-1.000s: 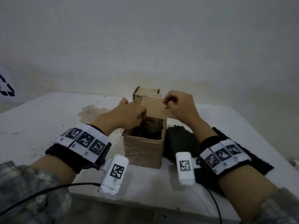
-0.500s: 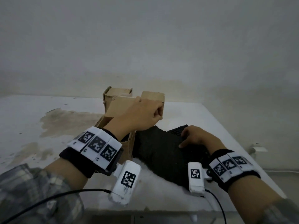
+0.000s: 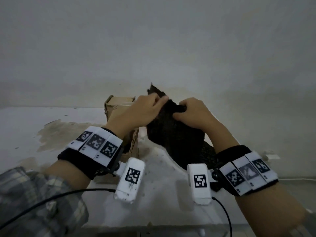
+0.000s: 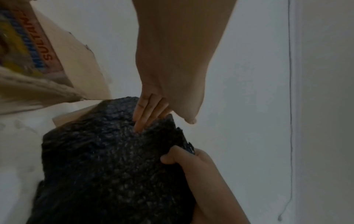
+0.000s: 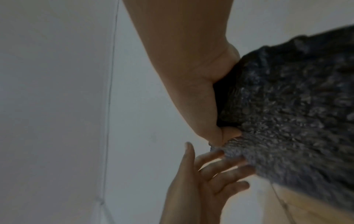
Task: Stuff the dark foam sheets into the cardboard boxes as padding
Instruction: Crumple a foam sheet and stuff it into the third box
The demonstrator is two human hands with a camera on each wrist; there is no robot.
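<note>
A dark, bumpy foam sheet (image 3: 171, 134) hangs bunched in the air above the white table (image 3: 34, 120), just right of the boxes. My right hand (image 3: 189, 112) grips its upper edge with curled fingers; the right wrist view shows that fist (image 5: 210, 106) closed on the foam (image 5: 296, 113). My left hand (image 3: 148, 106) lies against the sheet's top left with straight fingers (image 4: 141, 118) and the thumb apart. One cardboard box (image 3: 119, 101) stands at the back. A nearer box (image 3: 135, 144) is mostly hidden behind my left wrist.
More dark foam (image 3: 208, 151) lies on the table by my right wrist. A brown stain (image 3: 65, 132) marks the table on the left. A printed cardboard flap (image 4: 57, 60) shows beside the foam. A plain wall rises close behind the table.
My right hand has lifted the foam sheet off the table into the air. My left hand has left the box flap and come onto the sheet's top.
</note>
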